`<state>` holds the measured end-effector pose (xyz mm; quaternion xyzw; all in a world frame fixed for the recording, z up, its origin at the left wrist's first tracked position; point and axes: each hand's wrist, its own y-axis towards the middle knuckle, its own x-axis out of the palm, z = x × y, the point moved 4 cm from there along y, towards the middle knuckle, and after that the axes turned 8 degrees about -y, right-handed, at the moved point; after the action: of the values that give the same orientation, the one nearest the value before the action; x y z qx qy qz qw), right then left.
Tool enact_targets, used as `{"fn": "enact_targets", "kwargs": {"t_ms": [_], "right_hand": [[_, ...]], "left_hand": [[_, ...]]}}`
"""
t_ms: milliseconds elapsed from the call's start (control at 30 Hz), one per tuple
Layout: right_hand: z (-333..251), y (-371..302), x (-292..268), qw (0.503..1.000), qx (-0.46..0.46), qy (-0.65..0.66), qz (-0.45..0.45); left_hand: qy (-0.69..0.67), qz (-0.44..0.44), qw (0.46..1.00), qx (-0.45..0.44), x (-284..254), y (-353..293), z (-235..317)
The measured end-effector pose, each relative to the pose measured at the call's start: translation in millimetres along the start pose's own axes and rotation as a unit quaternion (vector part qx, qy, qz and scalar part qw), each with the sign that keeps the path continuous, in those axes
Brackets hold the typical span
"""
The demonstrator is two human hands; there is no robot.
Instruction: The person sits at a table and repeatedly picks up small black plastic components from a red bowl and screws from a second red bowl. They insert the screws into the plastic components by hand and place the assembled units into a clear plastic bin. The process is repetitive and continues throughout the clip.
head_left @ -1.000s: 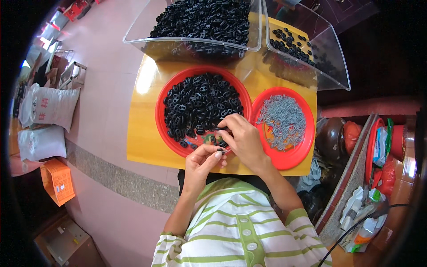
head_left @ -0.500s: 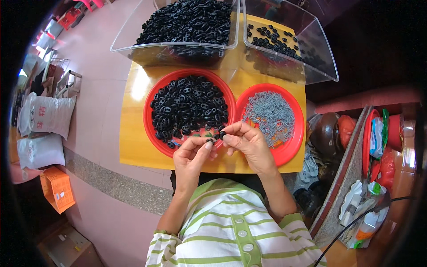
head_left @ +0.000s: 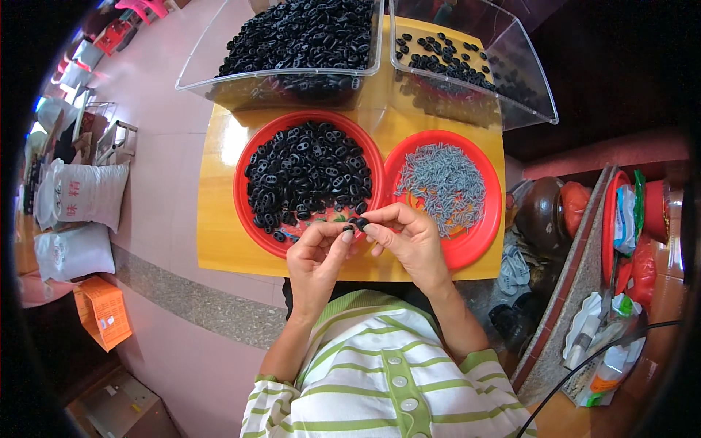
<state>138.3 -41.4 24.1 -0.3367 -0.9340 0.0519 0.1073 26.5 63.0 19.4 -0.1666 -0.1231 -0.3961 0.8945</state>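
Observation:
My left hand (head_left: 315,255) and my right hand (head_left: 409,237) meet over the near edge of a yellow table (head_left: 219,233), fingertips together. Between them they pinch a small black ring-shaped part (head_left: 358,224). Just beyond my hands is a red plate (head_left: 244,212) heaped with several of the same black parts. To its right a second red plate (head_left: 485,233) holds a pile of small grey metal pieces (head_left: 447,182).
Two clear plastic bins stand at the table's far edge: the left bin (head_left: 292,77) full of black parts, the right bin (head_left: 511,102) thinly filled. White sacks (head_left: 80,197) and an orange box (head_left: 102,310) lie on the floor at left. Cluttered shelving (head_left: 621,248) stands at right.
My hands have come a little nearer to me, off the plate of black parts, and the small black part sits between the fingertips of both hands.

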Motion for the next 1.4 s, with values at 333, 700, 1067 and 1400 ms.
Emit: {"fn": "enact_targets", "kwargs": {"t_ms": [333,700,1067,1400], "right_hand": [[-8.6,-2.1,5.7,0.999,-0.027,-0.032,0.026],[4.4,-5.8,11.1,0.998,-0.04,-0.021,0.044],[-24.4,-7.4,19.4,0.938,-0.19,-0.278,0.083],[-21.4,-4.6,1.7,0.964,-0.157,-0.21,0.041]], "left_hand": [[-0.048,-0.006,0.999,-0.021,3.4,3.2,-0.4],[-0.06,-0.001,0.997,-0.042,4.0,4.4,-4.3],[-0.217,0.077,0.971,-0.062,3.1,4.0,-15.8],[-0.189,0.053,0.981,0.002,19.5,1.3,-10.2]]}}
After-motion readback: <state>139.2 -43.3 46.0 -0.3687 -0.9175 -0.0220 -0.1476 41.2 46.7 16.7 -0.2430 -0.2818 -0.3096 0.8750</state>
